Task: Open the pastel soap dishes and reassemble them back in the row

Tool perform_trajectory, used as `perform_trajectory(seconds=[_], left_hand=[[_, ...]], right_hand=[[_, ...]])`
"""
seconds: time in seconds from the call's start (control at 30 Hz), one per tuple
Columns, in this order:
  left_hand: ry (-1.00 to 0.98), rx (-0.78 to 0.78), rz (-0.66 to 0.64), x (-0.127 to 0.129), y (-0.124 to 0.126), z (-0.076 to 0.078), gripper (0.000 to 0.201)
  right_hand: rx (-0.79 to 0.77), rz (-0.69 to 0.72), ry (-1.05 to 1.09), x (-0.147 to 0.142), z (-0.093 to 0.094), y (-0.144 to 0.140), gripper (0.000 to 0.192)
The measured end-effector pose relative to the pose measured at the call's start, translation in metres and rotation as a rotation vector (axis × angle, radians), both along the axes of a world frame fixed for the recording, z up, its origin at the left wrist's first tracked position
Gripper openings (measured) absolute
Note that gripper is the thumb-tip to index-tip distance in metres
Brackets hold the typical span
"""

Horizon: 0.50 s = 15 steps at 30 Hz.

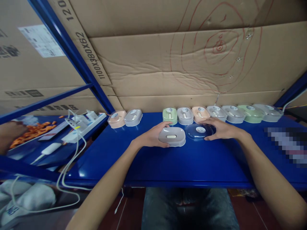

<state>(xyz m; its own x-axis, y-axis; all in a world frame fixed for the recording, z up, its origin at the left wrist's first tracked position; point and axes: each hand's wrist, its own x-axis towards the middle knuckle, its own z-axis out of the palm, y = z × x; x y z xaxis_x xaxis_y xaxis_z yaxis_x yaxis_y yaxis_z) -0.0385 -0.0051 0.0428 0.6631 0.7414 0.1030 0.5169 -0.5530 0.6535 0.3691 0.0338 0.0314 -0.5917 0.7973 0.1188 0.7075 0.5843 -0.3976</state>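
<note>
My left hand [159,135] grips the left end of a grey oval box [176,140] with a white bar in its recessed top. Just to the right, my right hand [218,127] has its thumb and fingers around the right end of a clear plastic lid [195,132] with a round sticker. The lid is apart from the grey box, low over the blue table. Behind my hands stands a row of similar lidded boxes, among them a green box [169,116], a grey box [185,116] and a peach box [200,112].
A peach box [117,119] and a grey box [133,118] stand farther left on the blue table [153,166]. Cardboard [144,64] closes off the back. Beyond a blue post are a power strip [82,126], cables, orange pieces [33,132] and another person's hand [11,132].
</note>
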Motion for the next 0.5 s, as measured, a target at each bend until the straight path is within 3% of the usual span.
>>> perform_trajectory(seconds=[0.23,0.33,0.5], left_hand=[[0.009,0.01,-0.002,0.0,0.0,-0.001,0.108],[0.018,0.031,-0.005,0.002,-0.001,-0.002,0.106],[0.042,0.06,0.008,0.008,-0.003,-0.006,0.105]], right_hand=[[0.044,-0.052,-0.01,0.002,0.003,-0.003,0.093],[0.091,-0.125,-0.01,0.001,0.008,-0.007,0.084],[0.223,-0.089,0.122,-0.03,0.012,-0.02,0.068]])
